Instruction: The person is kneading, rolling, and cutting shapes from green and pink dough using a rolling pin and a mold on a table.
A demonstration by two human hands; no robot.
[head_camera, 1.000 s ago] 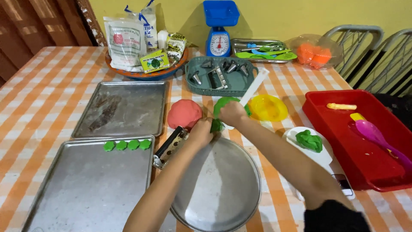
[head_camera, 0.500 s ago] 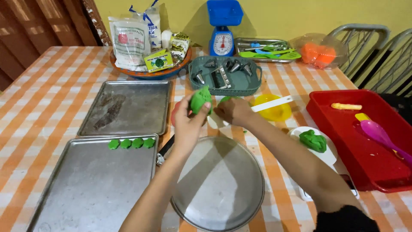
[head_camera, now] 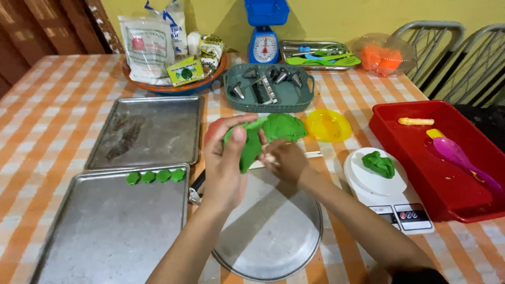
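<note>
My left hand point(head_camera: 226, 163) grips a lump of green dough point(head_camera: 251, 149) and holds it above the round metal tray point(head_camera: 273, 231). My right hand point(head_camera: 284, 160) is close beside it, fingers closed on a white stick-like tool point(head_camera: 310, 154) and touching the dough's edge. A larger mound of green dough point(head_camera: 285, 126) lies just behind the hands. Part of a red dough ball point(head_camera: 213, 129) shows behind my left hand. Several small green dough pieces point(head_camera: 155, 176) sit in a row on the near baking tray point(head_camera: 105, 226).
A second baking tray point(head_camera: 147, 131) lies behind the near one. A green basket of metal cutters point(head_camera: 268, 87), a yellow dish point(head_camera: 329, 125), a white scale with green dough point(head_camera: 379, 165) and a red bin point(head_camera: 447, 168) surround the work spot. A blue scale point(head_camera: 264, 44) stands at the back.
My left hand lifted the green dough off the table and now holds it lower, over the round tray. My right hand came in against the dough with the white tool.
</note>
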